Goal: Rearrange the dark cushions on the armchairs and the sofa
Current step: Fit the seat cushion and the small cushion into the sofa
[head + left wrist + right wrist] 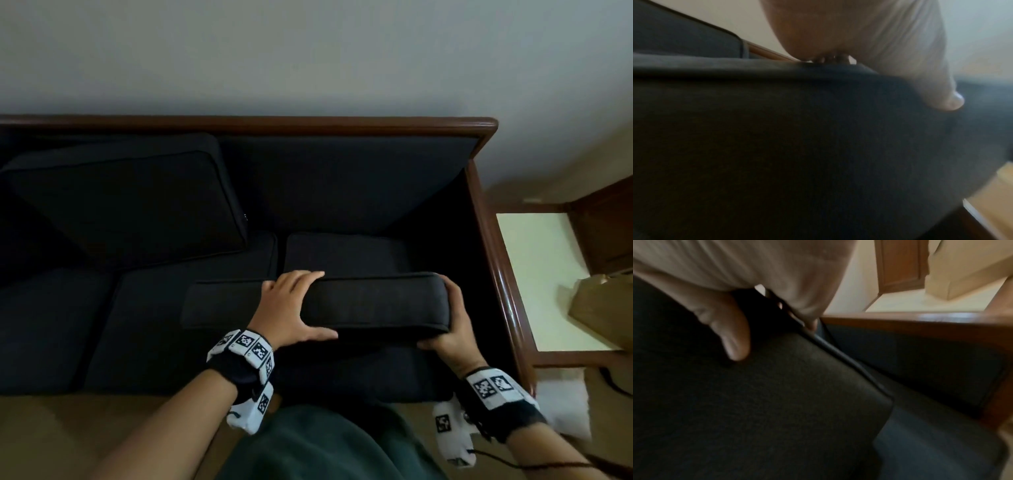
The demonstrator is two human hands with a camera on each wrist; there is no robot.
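I hold a dark rectangular cushion (373,305) level over the right seat of the sofa (274,121), its long edge facing me. My left hand (298,305) grips that edge near the middle, fingers over the top and thumb along the front. My right hand (452,318) grips the right end, thumb underneath. In the left wrist view the cushion (797,146) fills the picture under my left hand (879,48). The right wrist view shows my right hand (735,296) with its thumb pressed on the cushion (756,402). A second dark cushion (130,202) leans against the sofa back at left.
Dark seat cushions (164,342) cover the sofa. The brown wooden armrest (496,267) runs along the right, seen also as the armrest (920,321). Beyond it stands a side table (537,274) with a brown paper bag (603,305). White paper (565,401) lies on the floor.
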